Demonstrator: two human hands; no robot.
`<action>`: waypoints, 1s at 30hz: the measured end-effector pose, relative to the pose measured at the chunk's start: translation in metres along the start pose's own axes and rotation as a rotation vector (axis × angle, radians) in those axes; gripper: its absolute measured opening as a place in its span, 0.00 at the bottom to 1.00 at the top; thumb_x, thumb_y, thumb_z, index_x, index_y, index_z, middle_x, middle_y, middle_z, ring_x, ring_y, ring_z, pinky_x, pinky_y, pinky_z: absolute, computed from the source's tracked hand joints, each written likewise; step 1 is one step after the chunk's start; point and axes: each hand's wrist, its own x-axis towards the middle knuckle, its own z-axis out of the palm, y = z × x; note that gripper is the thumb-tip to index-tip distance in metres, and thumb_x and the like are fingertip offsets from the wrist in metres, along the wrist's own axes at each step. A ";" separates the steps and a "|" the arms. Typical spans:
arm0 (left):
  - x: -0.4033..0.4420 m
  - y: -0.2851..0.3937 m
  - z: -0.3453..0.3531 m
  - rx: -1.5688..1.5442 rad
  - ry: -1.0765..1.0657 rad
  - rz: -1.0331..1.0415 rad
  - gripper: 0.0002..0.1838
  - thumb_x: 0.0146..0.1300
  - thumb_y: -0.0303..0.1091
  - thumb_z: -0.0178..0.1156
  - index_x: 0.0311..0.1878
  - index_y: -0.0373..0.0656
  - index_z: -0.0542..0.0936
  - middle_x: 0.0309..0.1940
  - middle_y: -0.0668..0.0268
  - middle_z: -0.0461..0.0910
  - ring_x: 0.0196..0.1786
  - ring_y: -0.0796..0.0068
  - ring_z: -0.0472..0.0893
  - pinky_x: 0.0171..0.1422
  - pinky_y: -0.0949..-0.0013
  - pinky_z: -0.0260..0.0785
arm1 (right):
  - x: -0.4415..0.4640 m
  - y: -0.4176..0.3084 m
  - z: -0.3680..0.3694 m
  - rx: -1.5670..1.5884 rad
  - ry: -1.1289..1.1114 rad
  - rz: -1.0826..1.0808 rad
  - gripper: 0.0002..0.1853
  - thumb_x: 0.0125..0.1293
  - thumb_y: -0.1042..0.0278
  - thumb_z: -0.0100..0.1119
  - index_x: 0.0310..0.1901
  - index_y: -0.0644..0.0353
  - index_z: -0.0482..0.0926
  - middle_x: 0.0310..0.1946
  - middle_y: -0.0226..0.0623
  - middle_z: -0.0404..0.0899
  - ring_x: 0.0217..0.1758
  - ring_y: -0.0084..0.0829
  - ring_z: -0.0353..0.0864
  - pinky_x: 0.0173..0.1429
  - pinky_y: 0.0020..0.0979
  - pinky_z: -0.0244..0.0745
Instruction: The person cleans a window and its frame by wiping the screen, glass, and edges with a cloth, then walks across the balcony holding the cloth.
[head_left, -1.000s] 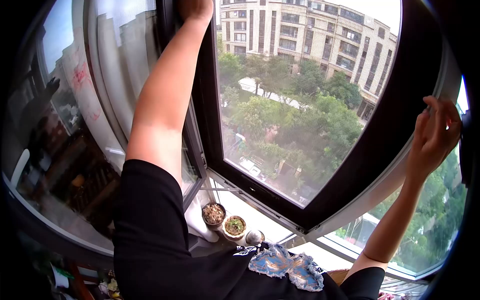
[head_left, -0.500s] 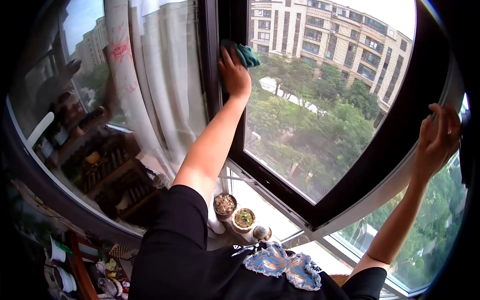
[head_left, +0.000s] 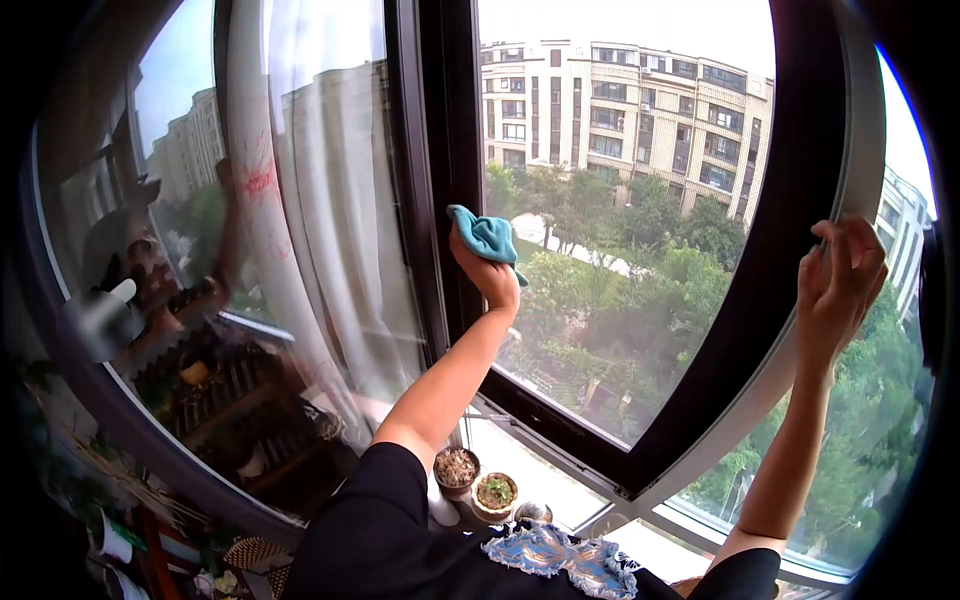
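My left hand (head_left: 484, 272) holds a teal cloth (head_left: 487, 238), bunched up above the fingers. Cloth and hand are at the left upright of the dark window frame (head_left: 448, 130), in front of the screened pane (head_left: 620, 260). The palm is turned partly away, so some of the fingers are hidden behind the cloth. Over on the right, my right hand (head_left: 840, 285) has its fingers bent around the pale edge of the frame (head_left: 862, 120).
Potted plants (head_left: 457, 470) (head_left: 494, 493) stand on the sill below the frame. A white curtain (head_left: 330, 220) hangs behind the glass at left, which reflects shelves and a person. A white window handle (head_left: 122, 292) juts out there. Trees and buildings lie outside.
My left hand has moved down the left upright with the cloth, which now stands up more in view. The view has tilted upward a little. My right hand stays at the frame's right edge.
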 end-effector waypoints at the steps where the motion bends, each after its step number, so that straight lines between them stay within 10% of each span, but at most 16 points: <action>1: 0.017 0.021 0.013 -0.005 -0.029 0.087 0.30 0.75 0.25 0.56 0.78 0.36 0.63 0.70 0.55 0.68 0.72 0.56 0.70 0.81 0.57 0.57 | 0.001 -0.001 -0.001 -0.014 0.013 0.005 0.10 0.66 0.68 0.63 0.47 0.42 0.85 0.61 0.26 0.75 0.63 0.29 0.78 0.75 0.45 0.67; 15: 0.346 0.118 0.221 0.202 0.256 1.033 0.24 0.70 0.25 0.58 0.69 0.44 0.75 0.66 0.52 0.77 0.65 0.42 0.76 0.74 0.47 0.66 | 0.012 -0.016 -0.011 0.058 -0.036 0.054 0.09 0.63 0.72 0.60 0.42 0.52 0.85 0.62 0.37 0.74 0.63 0.42 0.72 0.66 0.42 0.72; 17: 0.374 0.170 0.226 -0.309 -0.213 0.483 0.15 0.77 0.36 0.47 0.57 0.42 0.79 0.52 0.55 0.84 0.59 0.62 0.82 0.66 0.60 0.71 | 0.013 -0.017 -0.011 0.045 -0.023 0.057 0.07 0.63 0.71 0.60 0.41 0.53 0.85 0.61 0.38 0.74 0.63 0.42 0.72 0.66 0.42 0.71; 19: 0.441 0.117 0.268 0.377 0.166 0.827 0.17 0.71 0.30 0.60 0.60 0.38 0.77 0.57 0.47 0.82 0.59 0.39 0.81 0.65 0.48 0.74 | 0.011 -0.017 -0.011 0.077 -0.027 0.055 0.07 0.62 0.72 0.60 0.40 0.54 0.85 0.61 0.39 0.74 0.63 0.42 0.72 0.66 0.41 0.70; 23: 0.440 0.149 0.312 0.647 -0.059 0.165 0.20 0.70 0.45 0.59 0.58 0.43 0.81 0.54 0.51 0.86 0.60 0.44 0.84 0.62 0.46 0.78 | 0.012 -0.018 -0.012 0.103 -0.043 0.074 0.09 0.56 0.74 0.62 0.40 0.54 0.86 0.59 0.40 0.74 0.61 0.43 0.71 0.63 0.41 0.68; 30: 0.439 0.206 0.365 0.566 -0.184 0.222 0.24 0.65 0.41 0.63 0.62 0.39 0.79 0.62 0.53 0.83 0.66 0.49 0.82 0.61 0.52 0.81 | 0.011 -0.018 -0.011 0.096 -0.047 0.081 0.11 0.54 0.74 0.63 0.40 0.54 0.86 0.60 0.40 0.74 0.61 0.45 0.69 0.63 0.41 0.68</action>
